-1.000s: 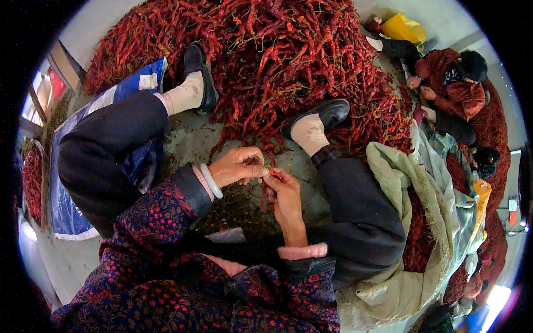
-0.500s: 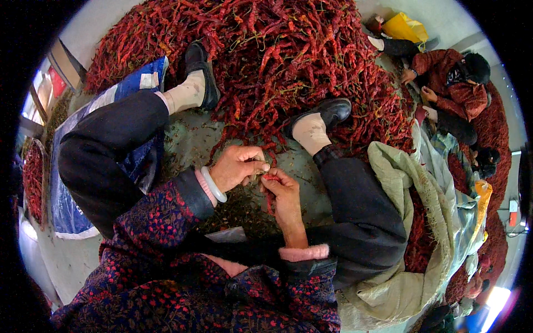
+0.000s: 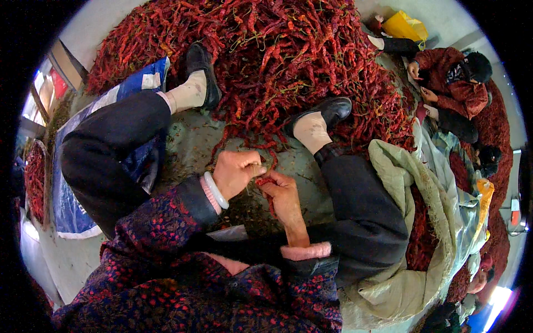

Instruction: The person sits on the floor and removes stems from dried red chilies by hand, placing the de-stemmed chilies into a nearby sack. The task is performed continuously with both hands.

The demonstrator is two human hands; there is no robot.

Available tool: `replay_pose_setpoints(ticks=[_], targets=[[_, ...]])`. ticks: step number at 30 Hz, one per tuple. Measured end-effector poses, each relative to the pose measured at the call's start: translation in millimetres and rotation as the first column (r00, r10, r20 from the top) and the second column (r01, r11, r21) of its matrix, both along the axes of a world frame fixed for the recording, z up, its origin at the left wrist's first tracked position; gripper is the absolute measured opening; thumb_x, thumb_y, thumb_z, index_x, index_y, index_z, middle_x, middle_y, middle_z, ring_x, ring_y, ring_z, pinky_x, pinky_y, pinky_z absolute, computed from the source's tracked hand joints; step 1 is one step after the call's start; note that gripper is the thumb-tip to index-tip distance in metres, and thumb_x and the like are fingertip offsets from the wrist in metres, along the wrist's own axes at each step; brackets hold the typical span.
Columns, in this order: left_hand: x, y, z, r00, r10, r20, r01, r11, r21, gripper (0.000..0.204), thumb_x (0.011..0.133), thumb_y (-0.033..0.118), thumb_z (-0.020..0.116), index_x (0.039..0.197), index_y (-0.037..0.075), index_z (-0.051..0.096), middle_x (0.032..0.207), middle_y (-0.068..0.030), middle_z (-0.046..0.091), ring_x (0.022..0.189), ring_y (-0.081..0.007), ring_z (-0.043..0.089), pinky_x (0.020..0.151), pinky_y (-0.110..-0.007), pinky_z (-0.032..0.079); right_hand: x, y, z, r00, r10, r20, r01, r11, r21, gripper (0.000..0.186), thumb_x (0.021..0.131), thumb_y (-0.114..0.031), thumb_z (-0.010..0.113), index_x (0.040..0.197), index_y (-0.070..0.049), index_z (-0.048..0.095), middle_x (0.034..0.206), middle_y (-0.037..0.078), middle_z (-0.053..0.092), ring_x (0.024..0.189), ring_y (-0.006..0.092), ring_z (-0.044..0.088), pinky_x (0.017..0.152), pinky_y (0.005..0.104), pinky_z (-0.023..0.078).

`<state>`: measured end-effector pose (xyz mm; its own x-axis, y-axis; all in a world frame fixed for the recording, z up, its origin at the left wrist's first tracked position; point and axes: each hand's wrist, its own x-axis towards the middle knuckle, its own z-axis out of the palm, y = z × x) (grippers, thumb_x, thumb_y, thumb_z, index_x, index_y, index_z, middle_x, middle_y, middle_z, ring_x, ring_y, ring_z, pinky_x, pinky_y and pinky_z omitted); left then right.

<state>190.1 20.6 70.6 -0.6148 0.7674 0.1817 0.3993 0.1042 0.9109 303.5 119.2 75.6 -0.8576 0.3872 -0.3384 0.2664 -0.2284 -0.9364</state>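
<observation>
Between my knees, my right hand [image 3: 284, 201] is closed around dried red chilies [image 3: 263, 181], their red bodies showing at the fingertips and below the palm. My left hand [image 3: 236, 173], with a pale bangle [image 3: 216, 190] on its wrist, meets it thumb to thumb. The left fingers are curled and pinched at the chilies' stem end; the stem itself is mostly hidden by them. Just beyond both hands, a few loose chilies [image 3: 272, 145] trail from a large heap of dried red chilies [image 3: 288, 61] on the floor.
My black shoes [image 3: 328, 114] rest against the heap. A blue and white sheet [image 3: 75, 183] lies by my left leg. To the right a pale woven sack [image 3: 438, 244] holds chilies. Beyond it a person in a red patterned top [image 3: 444, 77] sits near a yellow bag [image 3: 404, 26].
My left hand has turned so its knuckles face up more and its fingers curl tighter beside the right fingertips. The right hand stays nearly in place. The other person's hands have shifted slightly.
</observation>
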Motion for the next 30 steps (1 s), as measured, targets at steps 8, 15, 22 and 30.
replay_pose_setpoints(ticks=[8,15,22,30], targets=[[-45,-14,-39,0.523,0.159,0.837,-0.103,0.987,-0.123,0.014,0.076,0.012,0.061,0.067,0.005,0.052,0.054,-0.0014,0.045,0.040,-0.0093,0.036,0.037,-0.026,0.028,11,-26,2,0.948,0.207,-0.242,-0.245,0.959,-0.143,0.008,0.078,-0.002,0.050,0.082,0.003,0.055,0.069,0.005,0.054,0.060,0.0099,0.048,0.054,0.0220,0.037],[-32,-26,-8,0.806,-0.324,0.496,0.453,0.876,-0.164,0.012,0.077,0.005,0.055,0.089,0.002,0.056,0.075,-0.0014,0.055,0.065,-0.0079,0.051,0.055,-0.023,0.042,4,-8,3,0.966,-0.158,-0.205,0.043,0.879,-0.475,0.010,0.086,-0.012,0.046,0.084,-0.003,0.050,0.067,0.006,0.053,0.049,0.0108,0.045,0.043,0.0216,0.036],[-20,-22,26,0.860,-0.407,0.309,0.452,0.888,-0.088,0.016,0.075,0.009,0.060,0.089,0.003,0.054,0.078,-0.0028,0.054,0.070,-0.0101,0.049,0.061,-0.025,0.041,7,-7,-8,0.999,-0.011,0.043,0.022,0.965,-0.263,0.009,0.083,-0.013,0.049,0.088,-0.006,0.051,0.064,0.001,0.049,0.047,0.0071,0.040,0.041,0.0191,0.028],[-14,-22,21,0.914,-0.315,0.257,0.347,0.933,-0.092,0.019,0.076,0.017,0.062,0.083,0.002,0.052,0.068,-0.0033,0.051,0.064,-0.0084,0.047,0.057,-0.024,0.040,5,-15,-2,0.999,0.021,-0.025,-0.026,0.974,-0.224,0.010,0.081,-0.011,0.048,0.089,-0.005,0.050,0.063,-0.001,0.045,0.050,0.0057,0.038,0.043,0.0200,0.027]])
